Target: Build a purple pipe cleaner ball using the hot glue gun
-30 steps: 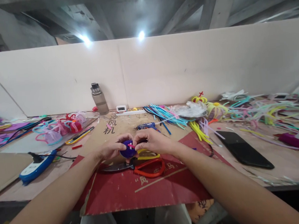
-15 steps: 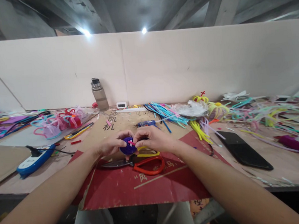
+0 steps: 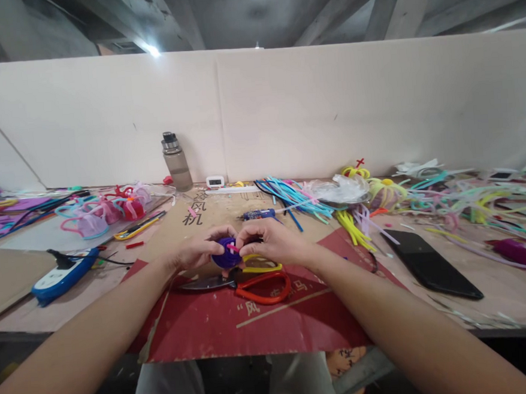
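My left hand (image 3: pixel 202 249) is closed round the left side of a small round purple craft piece (image 3: pixel 225 259), its kind too small to make out. Fingers of my right hand (image 3: pixel 266 242) pinch a short pink strip (image 3: pixel 233 248) that lies against the front of that piece. Just below both hands, a pair of scissors (image 3: pixel 264 288) with red and yellow handles rests on the red cardboard (image 3: pixel 255 335), blades pointing left. My fingertips partly hide the purple piece.
A glue gun (image 3: pixel 259 214) and blue pipe cleaners (image 3: pixel 285 195) lie beyond my hands. To the right is a black phone (image 3: pixel 432 263); to the left, a power strip (image 3: pixel 65 277) and a utility knife (image 3: pixel 139 226). A water bottle (image 3: pixel 177 167) stands by the white partition (image 3: pixel 306 110).
The camera view has shifted slightly. Both hands keep their hold on the purple piece and pink strip; the strip has tilted slightly, and little else differs.
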Available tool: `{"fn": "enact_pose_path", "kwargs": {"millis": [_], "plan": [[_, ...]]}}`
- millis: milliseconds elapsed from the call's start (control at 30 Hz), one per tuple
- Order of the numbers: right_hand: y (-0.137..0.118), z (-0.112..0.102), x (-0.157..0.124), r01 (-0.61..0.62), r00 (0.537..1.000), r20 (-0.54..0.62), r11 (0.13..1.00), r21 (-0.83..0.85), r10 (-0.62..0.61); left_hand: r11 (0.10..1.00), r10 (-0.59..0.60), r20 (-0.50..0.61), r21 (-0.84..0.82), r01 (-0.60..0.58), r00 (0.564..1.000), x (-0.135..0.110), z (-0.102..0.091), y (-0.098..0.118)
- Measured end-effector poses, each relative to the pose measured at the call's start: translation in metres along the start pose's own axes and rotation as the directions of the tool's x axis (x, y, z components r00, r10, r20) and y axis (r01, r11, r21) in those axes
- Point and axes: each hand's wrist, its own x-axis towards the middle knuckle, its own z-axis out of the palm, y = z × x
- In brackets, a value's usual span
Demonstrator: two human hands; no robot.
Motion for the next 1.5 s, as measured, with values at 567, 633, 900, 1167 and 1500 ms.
{"fn": "enact_pose_path", "kwargs": {"millis": [567, 633, 900, 1167, 1500], "plan": [[-0.0044, 0.0009, 0.0000, -0.013, 1.000, -0.010, 1.000, -0.024, 0.013, 0.999, 0.032, 0.021, -0.019, -0.031, 0.999, 0.0007, -0.0032, -0.0042], [-0.0044, 0.0012, 0.0003, -0.011, 1.000, -0.014, 1.000, -0.022, 0.011, 0.999, 0.038, 0.030, -0.028, -0.037, 0.999, 0.0011, -0.0035, -0.0044], [-0.0013, 0.0016, -0.0006, -0.028, 1.000, 0.010, 1.000, 0.004, 0.028, 1.000, 0.011, 0.010, -0.008, -0.011, 1.000, 0.0008, -0.0002, -0.0017], [-0.0004, 0.0019, -0.0008, -0.026, 0.999, 0.019, 1.000, 0.006, 0.026, 0.999, 0.031, 0.033, -0.021, -0.030, 0.999, 0.0011, -0.0029, -0.0050], [-0.0022, 0.0022, -0.0008, -0.014, 1.000, 0.017, 1.000, 0.020, 0.014, 1.000, 0.016, 0.022, -0.014, -0.016, 1.000, 0.0004, -0.0004, -0.0018]]}}
